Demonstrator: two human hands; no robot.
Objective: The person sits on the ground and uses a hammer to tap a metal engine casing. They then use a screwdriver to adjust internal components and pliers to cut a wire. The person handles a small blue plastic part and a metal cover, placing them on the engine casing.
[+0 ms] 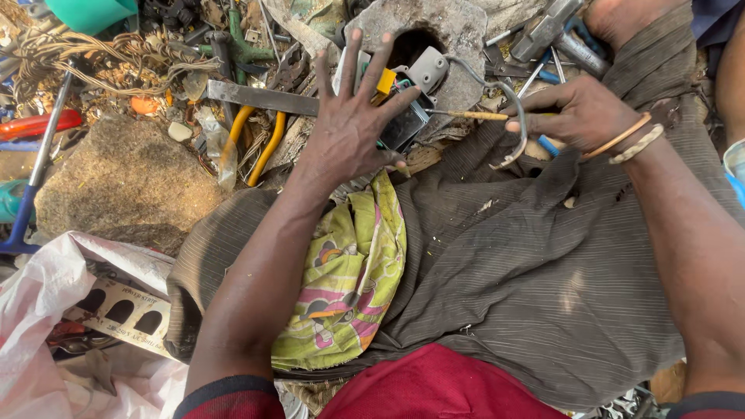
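Red shirt (434, 384) at the bottom edge, nearest the lens; above it grey striped trousers (512, 271) over both knees, with a floral cloth (349, 287) of green, yellow and pink lying in the lap. Left hand (349, 124) spread flat, fingers splayed wide, palm pressing down on a small device (403, 101) — grey casing, yellow part, dark panel — not clenched, only bearing on it. Device resting on the edge of a grey stone (458, 39) with a dark hole, just past the knees. Right hand (578, 116) closed around a screwdriver (473, 116), yellowish handle in the fist, thin shaft pointing left and its tip touching the device's right side. Grey cable (512, 109) curving from the device down across the right-hand fingers. Two bangles (632, 138) on the right wrist. Hammer (547, 31) lying beyond the right hand, blue-handled pliers (578, 46) beside it. Left of the device a flat metal bar (260, 97), yellow-handled pliers (260, 143) under it, tangled wire (93, 58) further left. Big brown rock (116, 186) near the left knee; white bag (46, 326) at lower left with a slotted metal strip (116, 310) on it — scrap all around on the ground.
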